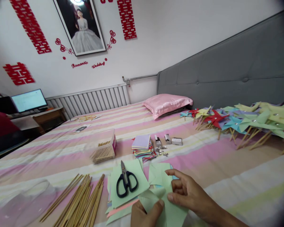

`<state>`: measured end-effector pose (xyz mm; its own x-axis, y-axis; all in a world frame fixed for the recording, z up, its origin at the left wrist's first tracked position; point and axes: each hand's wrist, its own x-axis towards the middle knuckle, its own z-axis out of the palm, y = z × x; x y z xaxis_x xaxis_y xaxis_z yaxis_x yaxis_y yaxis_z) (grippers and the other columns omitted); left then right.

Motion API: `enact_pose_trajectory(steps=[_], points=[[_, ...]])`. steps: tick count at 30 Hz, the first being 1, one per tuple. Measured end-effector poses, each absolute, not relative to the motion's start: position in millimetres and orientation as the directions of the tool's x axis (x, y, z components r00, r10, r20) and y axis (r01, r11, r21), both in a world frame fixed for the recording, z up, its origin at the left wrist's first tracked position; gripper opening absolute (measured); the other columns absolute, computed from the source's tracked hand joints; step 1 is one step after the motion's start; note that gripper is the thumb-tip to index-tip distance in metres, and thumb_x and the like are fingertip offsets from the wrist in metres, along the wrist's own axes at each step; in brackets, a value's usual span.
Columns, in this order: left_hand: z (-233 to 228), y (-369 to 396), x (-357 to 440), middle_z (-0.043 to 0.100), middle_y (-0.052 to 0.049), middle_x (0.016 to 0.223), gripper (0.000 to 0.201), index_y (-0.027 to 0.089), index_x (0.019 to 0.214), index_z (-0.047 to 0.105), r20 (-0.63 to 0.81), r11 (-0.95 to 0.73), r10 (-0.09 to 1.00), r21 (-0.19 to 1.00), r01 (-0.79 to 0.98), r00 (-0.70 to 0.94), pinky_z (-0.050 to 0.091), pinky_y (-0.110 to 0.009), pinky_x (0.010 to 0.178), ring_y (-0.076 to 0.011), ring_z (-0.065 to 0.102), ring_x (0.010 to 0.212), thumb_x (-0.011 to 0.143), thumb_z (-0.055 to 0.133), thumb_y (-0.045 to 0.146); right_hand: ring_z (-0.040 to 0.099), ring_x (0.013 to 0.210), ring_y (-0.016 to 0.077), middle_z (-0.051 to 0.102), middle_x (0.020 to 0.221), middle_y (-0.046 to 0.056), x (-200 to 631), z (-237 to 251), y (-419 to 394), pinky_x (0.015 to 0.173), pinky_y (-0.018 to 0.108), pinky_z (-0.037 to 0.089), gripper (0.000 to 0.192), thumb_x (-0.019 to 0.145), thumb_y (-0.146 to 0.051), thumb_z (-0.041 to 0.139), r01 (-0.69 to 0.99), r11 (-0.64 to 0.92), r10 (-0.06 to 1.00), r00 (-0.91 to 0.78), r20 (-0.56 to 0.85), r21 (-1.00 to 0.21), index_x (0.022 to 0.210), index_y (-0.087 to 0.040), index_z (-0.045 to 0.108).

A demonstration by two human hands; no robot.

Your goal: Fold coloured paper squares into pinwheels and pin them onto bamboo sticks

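My left hand (144, 214) and my right hand (188, 192) both grip a pale green paper sheet (161, 192) near the bed's front edge, bending its corners inward. Just left of it, black-handled scissors (126, 182) lie shut on another green sheet (127, 176) atop a small pile of coloured sheets. Wooden sticks (80, 200) lie in a loose bundle further left.
A striped bedspread (203, 157) carries a stack of coloured paper squares (142, 147), small silver pins (162, 152), a box of short sticks (105, 150) and a row of finished pinwheels (246, 123) at right. A pink pillow (167, 104) lies by the grey headboard (227, 69).
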<state>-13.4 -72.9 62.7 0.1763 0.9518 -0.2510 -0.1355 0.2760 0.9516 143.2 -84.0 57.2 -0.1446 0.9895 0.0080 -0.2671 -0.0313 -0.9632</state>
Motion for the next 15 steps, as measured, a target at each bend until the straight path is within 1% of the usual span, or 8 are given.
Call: enact_pose_trajectory(steps=[4, 7, 8, 10, 12, 13, 15], points=[[55, -70, -14, 0.068, -0.009, 0.057, 0.035, 0.008, 0.067, 0.071, -0.257, 0.28, 0.951, 0.951, -0.134, 0.17, 0.042, -0.026, 0.053, -0.0174, 0.056, 0.051, 0.046, 0.074, 0.036, 0.048, 0.05, 0.0079, 0.052, 0.063, -0.005, 142, 58, -84, 0.049, 0.019, 0.031, 0.059, 0.059, -0.035, 0.072, -0.265, -0.028, 0.992, -0.125, 0.006, -0.964, 0.106, -0.017, 0.039], [51, -69, -15, 0.068, -0.01, 0.056, 0.035, 0.008, 0.066, 0.07, -0.253, 0.27, 0.958, 0.954, -0.129, 0.137, 0.042, -0.026, 0.051, -0.0174, 0.056, 0.05, 0.047, 0.074, 0.036, 0.051, 0.055, 0.0104, 0.055, 0.066, -0.003, 139, 62, -85, 0.052, 0.022, 0.035, 0.057, 0.059, -0.034, 0.072, -0.226, -0.007, 0.994, -0.106, 0.017, -0.974, 0.104, -0.017, 0.041], [50, -68, -15, 0.068, -0.01, 0.054, 0.034, 0.007, 0.064, 0.07, -0.253, 0.268, 0.96, 0.955, -0.127, 0.123, 0.042, -0.026, 0.05, -0.0175, 0.056, 0.049, 0.047, 0.074, 0.036, 0.054, 0.061, 0.0126, 0.056, 0.07, -0.002, 139, 64, -86, 0.055, 0.023, 0.037, 0.056, 0.059, -0.034, 0.071, -0.181, 0.015, 0.996, -0.082, 0.031, -0.983, 0.104, -0.018, 0.042], [48, -66, -17, 0.067, -0.009, 0.051, 0.031, 0.008, 0.058, 0.067, -0.257, 0.268, 0.962, 0.953, -0.141, 0.094, 0.042, -0.026, 0.049, -0.0177, 0.056, 0.047, 0.046, 0.075, 0.035, 0.056, 0.076, 0.0174, 0.059, 0.083, 0.003, 138, 68, -89, 0.063, 0.027, 0.04, 0.053, 0.062, -0.034, 0.069, -0.062, 0.074, 0.997, -0.023, 0.076, -0.995, 0.106, -0.019, 0.043], [47, -64, -20, 0.067, -0.009, 0.051, 0.028, 0.009, 0.055, 0.066, -0.276, 0.279, 0.96, 0.945, -0.169, 0.042, 0.043, -0.027, 0.05, -0.0188, 0.058, 0.048, 0.045, 0.077, 0.033, 0.054, 0.09, 0.0199, 0.058, 0.097, 0.006, 138, 70, -91, 0.072, 0.03, 0.04, 0.051, 0.066, -0.032, 0.065, 0.069, 0.139, 0.989, 0.032, 0.141, -0.988, 0.11, -0.021, 0.041], [47, -63, -21, 0.067, -0.009, 0.051, 0.028, 0.009, 0.056, 0.066, -0.289, 0.286, 0.957, 0.94, -0.186, 0.011, 0.045, -0.027, 0.051, -0.0199, 0.06, 0.05, 0.045, 0.077, 0.032, 0.053, 0.092, 0.0199, 0.056, 0.101, 0.006, 139, 70, -93, 0.075, 0.031, 0.04, 0.049, 0.068, -0.03, 0.063, 0.137, 0.179, 0.98, 0.065, 0.189, -0.974, 0.111, -0.022, 0.041], [48, -61, -25, 0.068, -0.009, 0.052, 0.029, 0.008, 0.061, 0.067, -0.317, 0.298, 0.947, 0.929, -0.221, -0.055, 0.047, -0.028, 0.053, -0.0223, 0.063, 0.055, 0.045, 0.078, 0.029, 0.053, 0.088, 0.0185, 0.056, 0.095, 0.004, 139, 71, -95, 0.076, 0.031, 0.041, 0.04, 0.072, -0.027, 0.058, 0.273, 0.262, 0.942, 0.136, 0.307, -0.926, 0.109, -0.023, 0.042]])
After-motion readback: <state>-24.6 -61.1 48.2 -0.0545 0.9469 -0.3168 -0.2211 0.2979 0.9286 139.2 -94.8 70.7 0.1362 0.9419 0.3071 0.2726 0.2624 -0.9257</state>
